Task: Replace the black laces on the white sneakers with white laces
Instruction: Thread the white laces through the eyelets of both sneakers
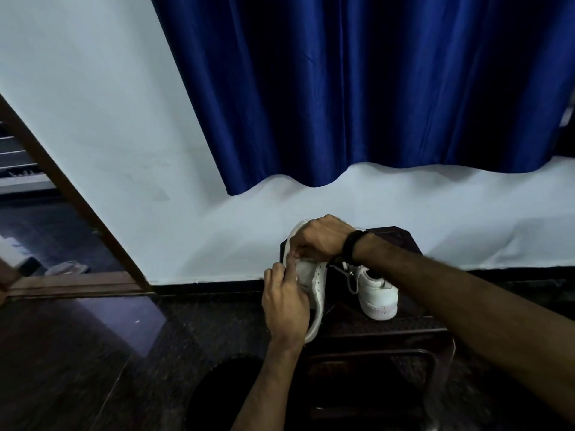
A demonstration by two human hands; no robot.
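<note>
Presently, a tilted white sneaker is gripped by both curled hands, left hand below, right hand above; second sneaker is stood beside it on the dark stool.

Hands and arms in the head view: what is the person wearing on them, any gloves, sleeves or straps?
No gloves: the left hand and the right hand are both bare. Both forearms are bare as far as the picture shows, with no sleeve in view. The right wrist carries a black band, like a watch strap or bracelet; its face is not visible. No rings can be made out.
</note>
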